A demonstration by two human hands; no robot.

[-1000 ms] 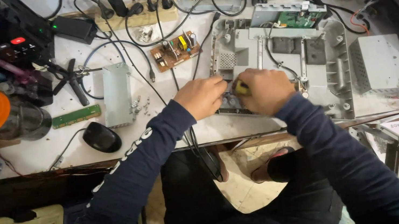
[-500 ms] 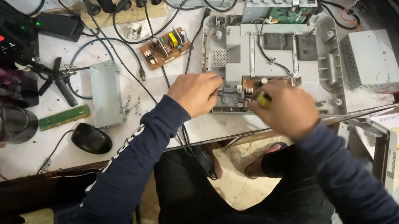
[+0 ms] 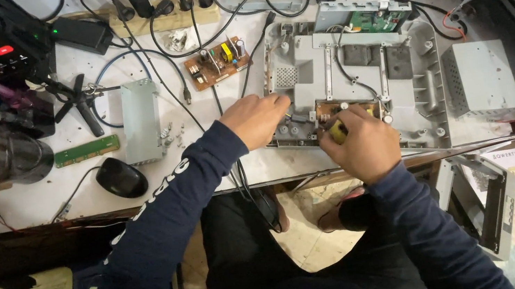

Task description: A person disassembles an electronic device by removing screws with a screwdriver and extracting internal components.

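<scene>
At lower centre of the frame, the right hand (image 3: 362, 146) kept its grip pinched on a yellow-handled screwdriver (image 3: 337, 130), the tip hidden. Just left, the left hand (image 3: 258, 119) pressed spread fingers on the grey plastic chassis (image 3: 359, 81) lying mid-bench (image 3: 35, 201). The chassis looked light, stiff, slightly brittle; its edges seemed safest to hold. Beyond, a brown circuit board (image 3: 217, 60) lay among cables.

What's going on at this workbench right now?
A person seated at a white table is working on an opened grey plastic chassis. The left hand rests on the chassis's near left edge, while the right hand grips a yellow-handled tool at a small brown circuit board set in the chassis. A loose circuit board, a black mouse and a grey metal box lie nearby.
</scene>
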